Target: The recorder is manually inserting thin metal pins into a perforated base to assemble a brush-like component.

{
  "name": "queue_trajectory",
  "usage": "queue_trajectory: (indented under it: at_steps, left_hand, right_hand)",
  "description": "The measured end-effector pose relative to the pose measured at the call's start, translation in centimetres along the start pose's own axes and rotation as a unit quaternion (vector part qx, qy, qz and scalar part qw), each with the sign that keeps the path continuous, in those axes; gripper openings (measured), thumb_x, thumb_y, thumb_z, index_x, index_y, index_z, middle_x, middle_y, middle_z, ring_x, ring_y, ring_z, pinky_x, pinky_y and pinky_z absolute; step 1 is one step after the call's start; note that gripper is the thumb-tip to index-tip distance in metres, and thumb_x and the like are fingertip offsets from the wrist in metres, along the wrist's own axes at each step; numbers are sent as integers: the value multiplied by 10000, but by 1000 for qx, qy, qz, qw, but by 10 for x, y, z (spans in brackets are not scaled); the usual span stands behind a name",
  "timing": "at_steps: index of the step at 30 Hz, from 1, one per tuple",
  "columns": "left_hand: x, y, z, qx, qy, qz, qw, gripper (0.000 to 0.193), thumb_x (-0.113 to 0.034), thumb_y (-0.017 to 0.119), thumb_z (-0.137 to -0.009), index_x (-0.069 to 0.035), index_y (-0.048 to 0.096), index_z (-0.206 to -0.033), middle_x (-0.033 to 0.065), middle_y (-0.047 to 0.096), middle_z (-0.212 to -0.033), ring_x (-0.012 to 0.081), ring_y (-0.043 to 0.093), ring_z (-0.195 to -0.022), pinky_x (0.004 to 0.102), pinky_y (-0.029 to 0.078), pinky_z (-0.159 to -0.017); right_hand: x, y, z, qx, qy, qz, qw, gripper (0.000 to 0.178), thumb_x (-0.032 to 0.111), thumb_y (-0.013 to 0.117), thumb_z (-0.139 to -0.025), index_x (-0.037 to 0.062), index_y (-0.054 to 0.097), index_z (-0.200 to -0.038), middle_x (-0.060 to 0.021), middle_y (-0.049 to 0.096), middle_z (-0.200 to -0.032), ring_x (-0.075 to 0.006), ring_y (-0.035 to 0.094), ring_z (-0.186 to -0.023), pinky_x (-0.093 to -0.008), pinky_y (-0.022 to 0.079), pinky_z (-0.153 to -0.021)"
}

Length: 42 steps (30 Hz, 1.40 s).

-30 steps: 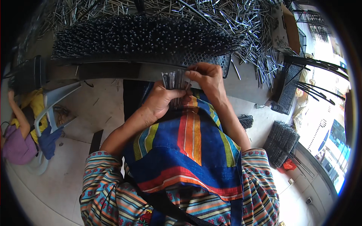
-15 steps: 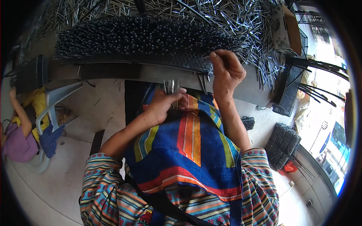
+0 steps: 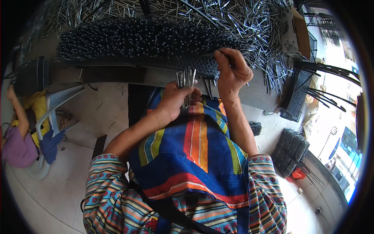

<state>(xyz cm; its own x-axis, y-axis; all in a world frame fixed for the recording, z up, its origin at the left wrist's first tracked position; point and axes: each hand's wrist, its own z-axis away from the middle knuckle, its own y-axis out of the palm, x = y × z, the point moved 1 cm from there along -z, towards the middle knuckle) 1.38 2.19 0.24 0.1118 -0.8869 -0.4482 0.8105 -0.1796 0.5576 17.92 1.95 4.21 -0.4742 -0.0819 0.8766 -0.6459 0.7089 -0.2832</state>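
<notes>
My left hand [image 3: 173, 99] is closed round a bundle of thin metal rods [image 3: 186, 79], held upright above my lap, just in front of the table edge. My right hand [image 3: 235, 74] is raised at the right end of a long dark rack, thumb and fingertips pinched together. Whatever sits in that pinch is too small and dark to make out. Many slim rods [image 3: 140, 43] stand upright, packed across the rack. Beside my right fingertips, a bare perforated stretch of the rack [image 3: 206, 67] shows its holes.
Loose metal rods [image 3: 249, 33] lie heaped behind the rack and down its right side. A cardboard box [image 3: 300, 33] stands at the far right. Dark stacked racks [image 3: 289, 152] rest on the floor. At the left, another person [image 3: 23, 144] sits by a pale chair [image 3: 58, 101].
My left hand has risen and moved slightly right with its bundle, toward the table edge. My right hand stays pinched at the rack's end, having shifted only slightly.
</notes>
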Motion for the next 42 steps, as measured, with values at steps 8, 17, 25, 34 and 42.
queue_trajectory:
  at_steps: [8,17,25,34,42]
  left_hand:
    - [2,2,3,-6,21,10,1000,130,-21,562,-875,18,613,-988,151,684,-836,226,687,-704,316,560,-594]
    - [-3,4,10,-12,-7,24,1000,88,34,585,-855,40,621,-935,163,691,-852,235,698,-728,333,583,-616]
    - [-6,3,14,-6,-6,31,999,97,23,609,-852,60,640,-936,165,693,-844,241,701,-729,323,584,-616]
    - [-5,1,14,3,-20,35,999,91,16,645,-833,63,663,-909,164,695,-826,230,697,-708,309,573,-603]
    - [-6,-1,11,13,-15,57,998,105,20,653,-822,51,663,-922,153,697,-831,223,696,-723,310,573,-633]
  right_hand:
    - [0,-1,-2,-3,-37,35,999,110,-70,731,-758,-2,698,-837,18,621,-689,-14,505,-565,-161,381,-499]
    - [2,-3,3,2,-7,23,1000,99,-66,732,-758,-13,699,-836,3,633,-699,-28,525,-553,-170,390,-489]
    - [1,-2,5,19,3,24,1000,88,-66,728,-763,-12,695,-825,-2,643,-717,-35,543,-590,-177,412,-516]
    - [3,9,1,53,-41,79,995,121,-57,757,-703,-12,691,-794,-51,652,-738,-68,568,-616,-202,441,-552]
    - [-1,13,4,64,-107,137,983,157,-23,761,-692,25,710,-832,-53,652,-768,-110,586,-599,-238,450,-537]
